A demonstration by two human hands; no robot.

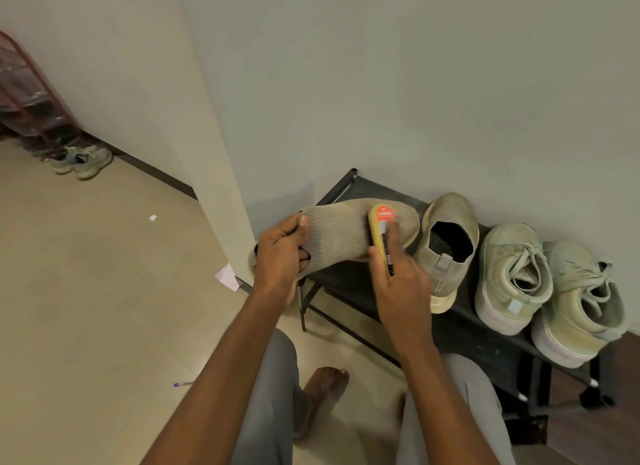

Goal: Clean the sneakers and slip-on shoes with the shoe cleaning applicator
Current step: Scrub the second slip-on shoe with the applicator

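Here, far left, a pair of sneakers (83, 161) sits on the floor by a red rack (31, 93). The left hand (282, 253) grips the collar of a beige slip-on (341, 234), holding it in the air above the end of a black shoe rack (485, 340). The right hand (398, 277) clasps a yellow applicator (381, 230) pressed on the slip-on's upper; its orange label is too blurred to read. On the rack stand the second slip-on (446, 249), then two pale green sneakers (550, 291).
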